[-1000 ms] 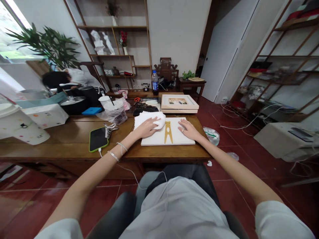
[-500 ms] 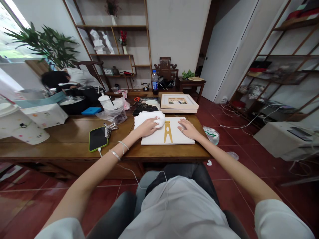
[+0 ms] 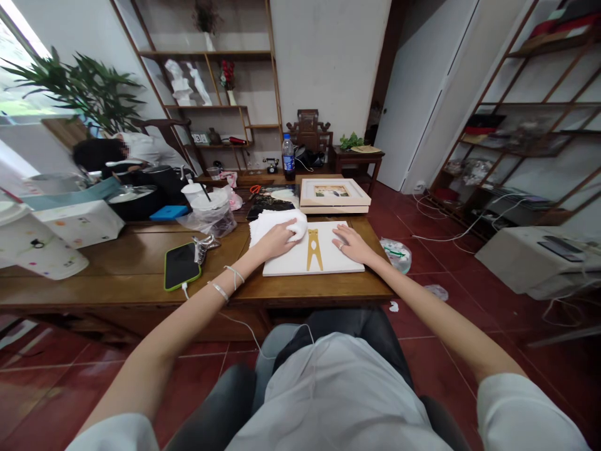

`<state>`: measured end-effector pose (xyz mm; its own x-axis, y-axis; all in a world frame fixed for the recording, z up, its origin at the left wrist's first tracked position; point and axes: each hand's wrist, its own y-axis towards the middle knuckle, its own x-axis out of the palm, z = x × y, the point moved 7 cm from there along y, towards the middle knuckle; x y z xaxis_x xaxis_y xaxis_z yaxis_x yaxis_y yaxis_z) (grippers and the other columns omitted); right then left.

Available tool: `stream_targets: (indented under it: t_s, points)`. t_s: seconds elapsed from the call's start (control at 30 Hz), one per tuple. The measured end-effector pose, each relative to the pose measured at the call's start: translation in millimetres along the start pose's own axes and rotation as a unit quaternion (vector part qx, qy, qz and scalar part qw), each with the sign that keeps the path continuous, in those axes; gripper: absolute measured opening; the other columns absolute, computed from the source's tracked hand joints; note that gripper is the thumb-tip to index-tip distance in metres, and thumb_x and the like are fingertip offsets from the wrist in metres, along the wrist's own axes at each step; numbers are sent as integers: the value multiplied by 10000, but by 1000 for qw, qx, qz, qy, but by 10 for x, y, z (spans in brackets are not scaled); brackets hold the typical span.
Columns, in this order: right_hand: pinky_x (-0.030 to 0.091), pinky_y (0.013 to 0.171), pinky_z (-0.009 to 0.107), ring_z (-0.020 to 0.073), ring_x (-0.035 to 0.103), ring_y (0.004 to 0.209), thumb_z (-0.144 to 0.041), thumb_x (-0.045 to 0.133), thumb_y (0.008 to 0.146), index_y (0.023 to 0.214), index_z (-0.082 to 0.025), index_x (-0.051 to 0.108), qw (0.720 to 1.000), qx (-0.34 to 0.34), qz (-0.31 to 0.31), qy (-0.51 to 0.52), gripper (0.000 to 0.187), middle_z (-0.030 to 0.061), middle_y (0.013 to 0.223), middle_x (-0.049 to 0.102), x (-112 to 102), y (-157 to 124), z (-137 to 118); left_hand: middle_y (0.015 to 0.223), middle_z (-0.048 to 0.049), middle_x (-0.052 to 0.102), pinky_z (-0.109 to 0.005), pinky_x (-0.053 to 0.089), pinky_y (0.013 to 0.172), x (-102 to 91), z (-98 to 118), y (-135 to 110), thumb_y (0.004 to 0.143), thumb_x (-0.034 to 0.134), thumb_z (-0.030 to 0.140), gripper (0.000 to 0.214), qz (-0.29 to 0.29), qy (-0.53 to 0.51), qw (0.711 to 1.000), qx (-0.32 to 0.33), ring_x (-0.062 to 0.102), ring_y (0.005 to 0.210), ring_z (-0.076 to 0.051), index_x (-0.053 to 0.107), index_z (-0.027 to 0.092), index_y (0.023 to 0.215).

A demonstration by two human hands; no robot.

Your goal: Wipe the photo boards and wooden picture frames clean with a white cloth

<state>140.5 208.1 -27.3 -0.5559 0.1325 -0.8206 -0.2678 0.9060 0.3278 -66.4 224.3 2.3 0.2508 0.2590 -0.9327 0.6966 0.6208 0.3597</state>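
Observation:
A white board [image 3: 328,263] lies flat on the wooden table [image 3: 117,275] in front of me, with a gold forked shape [image 3: 313,249] at its middle. My left hand [image 3: 277,239] presses a bunched white cloth [image 3: 297,227] onto the board's upper left corner, fingers curled over it. The rest of the cloth spreads out behind the board. My right hand [image 3: 351,243] rests flat on the board's right side, fingers stretched out, a ring on one finger.
A green-cased phone [image 3: 182,266] on a cable lies left of the board, next to a metal clip. Framed pictures [image 3: 334,195], a bagged cup [image 3: 209,210], scissors and a bottle [image 3: 288,156] stand behind. Another person [image 3: 124,150] works at the far left.
The view has shifted slightly. My left hand has slid the cloth a little on the board's corner. My right hand stays where it was.

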Motion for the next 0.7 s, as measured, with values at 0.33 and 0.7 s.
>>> stream_targets:
  t_s: [0.33, 0.7]
  points:
    - [238, 1110, 448, 260, 301, 1346, -366, 461, 880, 1277, -166, 529, 1000, -6, -1, -25, 450, 113, 1414, 417, -1, 2, -13, 1361, -157, 469, -398, 326, 1057, 23, 84, -41, 881, 428, 209, 282, -34, 25, 999, 22, 406, 1285, -257, 627, 111, 1056]
    - [230, 1112, 446, 265, 293, 1349, -383, 474, 878, 1277, -144, 531, 1000, -3, -1, -19, 469, 135, 1412, 416, 10, 7, 7, 1430, -115, 388, -416, 287, 1101, -340, 891, -786, 827, 474, 122, 210, -78, -11, 994, 69, 291, 1353, -262, 676, 144, 881]
